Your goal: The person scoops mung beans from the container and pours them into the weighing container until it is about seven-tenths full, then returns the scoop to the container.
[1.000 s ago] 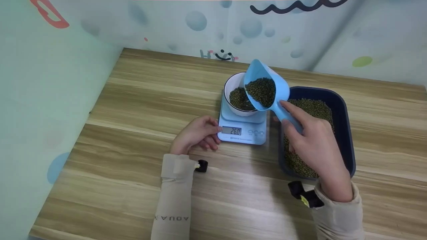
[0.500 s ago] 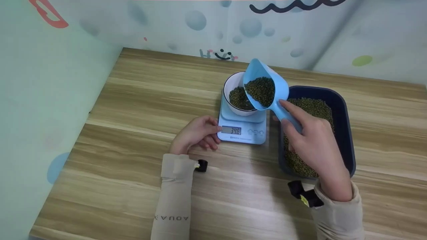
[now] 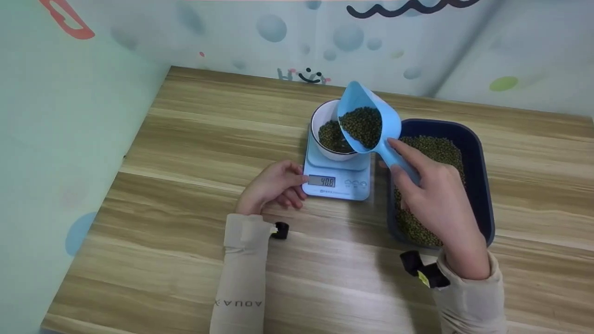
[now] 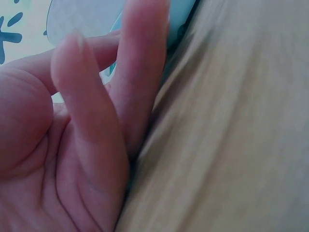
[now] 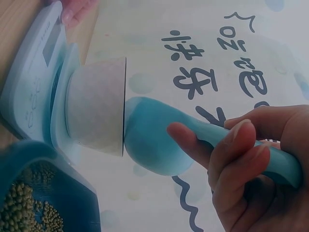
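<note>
My right hand (image 3: pixel 438 195) grips the handle of a light-blue scoop (image 3: pixel 392 123), its index finger extended along the neck. Tilted left over the rim of a white bowl (image 3: pixel 320 121), the scoop holds small green beans (image 3: pixel 362 125) that look like mung beans. More beans (image 3: pixel 332 137) lie in the bowl, partly hidden by the scoop. Under the bowl is a light-blue digital kitchen scale (image 3: pixel 341 190) with a lit display. My left hand (image 3: pixel 276 183) rests on the table, fingers loosely bent, thumb tip touching the scale's left edge beside the display.
A dark-blue bin (image 3: pixel 480 185) of beans stands right of the scale, partly under my right hand. The wooden table (image 3: pixel 195 195) ends at a patterned wall (image 3: pixel 222 37) behind and a pale green wall (image 3: pixel 69 139) on the left.
The number on the scale's display has risen across the frames. Both hands and the scoop hold nearly the same place, the scoop still tilted over the bowl.
</note>
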### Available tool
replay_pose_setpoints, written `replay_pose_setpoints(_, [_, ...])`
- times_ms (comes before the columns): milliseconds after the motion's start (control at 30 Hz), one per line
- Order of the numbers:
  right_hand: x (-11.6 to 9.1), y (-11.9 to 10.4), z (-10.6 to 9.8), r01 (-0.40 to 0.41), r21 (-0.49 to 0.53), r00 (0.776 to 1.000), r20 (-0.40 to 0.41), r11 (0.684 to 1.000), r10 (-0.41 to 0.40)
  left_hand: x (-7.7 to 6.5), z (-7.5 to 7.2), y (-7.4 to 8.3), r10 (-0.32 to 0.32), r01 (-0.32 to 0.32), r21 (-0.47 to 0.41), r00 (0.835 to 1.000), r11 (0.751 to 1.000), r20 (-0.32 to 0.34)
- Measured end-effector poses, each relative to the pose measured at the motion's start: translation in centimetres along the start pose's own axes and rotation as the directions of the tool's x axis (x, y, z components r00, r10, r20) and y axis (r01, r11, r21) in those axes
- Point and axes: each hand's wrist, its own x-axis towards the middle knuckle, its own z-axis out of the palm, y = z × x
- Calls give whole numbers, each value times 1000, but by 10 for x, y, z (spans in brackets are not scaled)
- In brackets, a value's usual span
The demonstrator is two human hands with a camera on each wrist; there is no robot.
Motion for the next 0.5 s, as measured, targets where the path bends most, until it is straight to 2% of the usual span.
replay_pose_setpoints(500, [0,0,0,-7,10,1000,8,1000,7,-2,2,0,19,-19,-3,1000,1000,-1])
